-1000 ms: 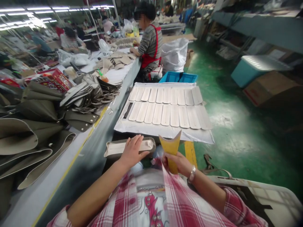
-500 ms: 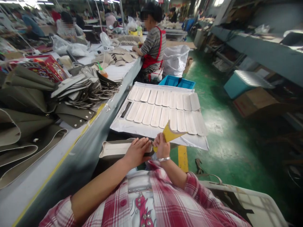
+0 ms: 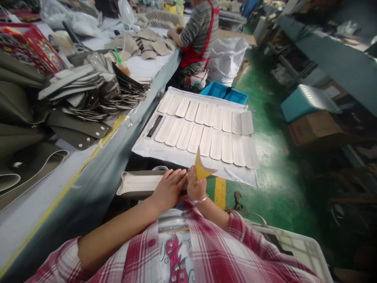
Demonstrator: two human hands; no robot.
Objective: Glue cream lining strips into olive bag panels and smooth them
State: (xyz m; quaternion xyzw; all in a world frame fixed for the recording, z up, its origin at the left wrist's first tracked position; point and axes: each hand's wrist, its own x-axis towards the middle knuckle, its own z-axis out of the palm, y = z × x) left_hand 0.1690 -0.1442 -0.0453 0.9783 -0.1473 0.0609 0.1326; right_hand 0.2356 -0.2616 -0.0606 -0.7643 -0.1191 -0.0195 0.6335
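My left hand (image 3: 168, 190) lies flat, fingers together, on the near end of a long grey piece with a cream inner face (image 3: 138, 183) that rests in front of me. My right hand (image 3: 196, 188) is closed round a yellow curved scraper-like card (image 3: 201, 169), held upright right beside the left fingertips at the piece's right end. Just beyond, a white sheet (image 3: 165, 153) carries two rows of cream strips (image 3: 206, 129) laid side by side.
A long grey bench (image 3: 97, 157) runs along my left, piled with grey cut pieces (image 3: 94, 92). A person in a red apron (image 3: 197, 39) works further along it. Blue bins (image 3: 224, 93), a white sack (image 3: 226, 59), and a white crate (image 3: 297, 247) stand on the green floor.
My right hand rose from my lap and brought the yellow card up to the right end of the grey piece, beside my left hand. The view has tilted downward.
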